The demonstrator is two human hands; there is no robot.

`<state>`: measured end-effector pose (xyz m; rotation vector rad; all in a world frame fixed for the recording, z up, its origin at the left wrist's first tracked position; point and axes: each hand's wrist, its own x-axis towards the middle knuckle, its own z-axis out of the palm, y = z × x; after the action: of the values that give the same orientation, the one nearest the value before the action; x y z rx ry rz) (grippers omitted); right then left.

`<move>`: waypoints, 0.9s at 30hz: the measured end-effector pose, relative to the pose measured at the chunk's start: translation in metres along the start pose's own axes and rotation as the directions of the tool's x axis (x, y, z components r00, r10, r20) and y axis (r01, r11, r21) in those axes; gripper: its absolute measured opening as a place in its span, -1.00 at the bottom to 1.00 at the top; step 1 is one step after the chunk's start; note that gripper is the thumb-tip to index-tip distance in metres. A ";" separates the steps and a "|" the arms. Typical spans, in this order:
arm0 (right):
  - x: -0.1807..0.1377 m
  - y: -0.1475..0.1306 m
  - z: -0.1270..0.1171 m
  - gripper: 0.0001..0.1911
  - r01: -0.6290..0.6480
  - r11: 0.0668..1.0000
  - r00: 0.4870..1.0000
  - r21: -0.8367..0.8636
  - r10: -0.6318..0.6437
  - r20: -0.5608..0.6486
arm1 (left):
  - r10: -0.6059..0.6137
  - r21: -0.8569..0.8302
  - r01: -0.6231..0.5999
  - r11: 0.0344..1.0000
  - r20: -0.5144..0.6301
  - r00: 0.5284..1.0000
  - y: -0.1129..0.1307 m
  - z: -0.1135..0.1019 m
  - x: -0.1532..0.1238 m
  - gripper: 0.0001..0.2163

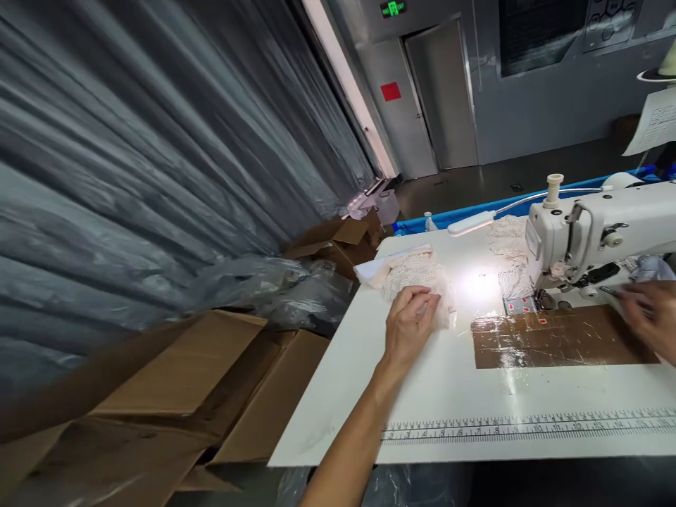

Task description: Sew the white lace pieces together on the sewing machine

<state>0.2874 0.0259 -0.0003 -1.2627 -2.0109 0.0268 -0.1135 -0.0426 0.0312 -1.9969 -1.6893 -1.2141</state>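
Observation:
My left hand (410, 325) is closed, thumb against fingertips, pinching the near right edge of a cream lace fabric piece (406, 274). The lace lies on the white table at the far left, with a white cloth part along its back edge. At the right edge of the view, my right hand (652, 318) is blurred and partly cut off. Its fingers are closed around a small pointed metal tool (610, 291), whose exact kind I cannot make out. Just beyond that hand stands a white sewing machine (552, 243), and more lace (515, 282) lies left of its needle area.
A brown taped sheet (560, 341) covers part of the white table (338, 415) before the machine. A printed ruler (507, 429) runs along the front edge. A lit lamp (472, 224) reaches over the table. Open cardboard boxes (179, 366) and clear plastic (285, 289) sit left.

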 end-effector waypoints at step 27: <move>0.005 -0.053 0.029 -0.77 0.209 0.963 0.963 0.169 -0.233 0.138 | 0.320 -0.246 -0.241 0.939 0.361 0.876 0.044 0.041 -0.023 -0.88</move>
<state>0.2281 0.0133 0.0023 -0.9592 -2.2290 0.1750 -0.0555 -0.0443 0.0034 -2.6477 -1.3982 -0.9474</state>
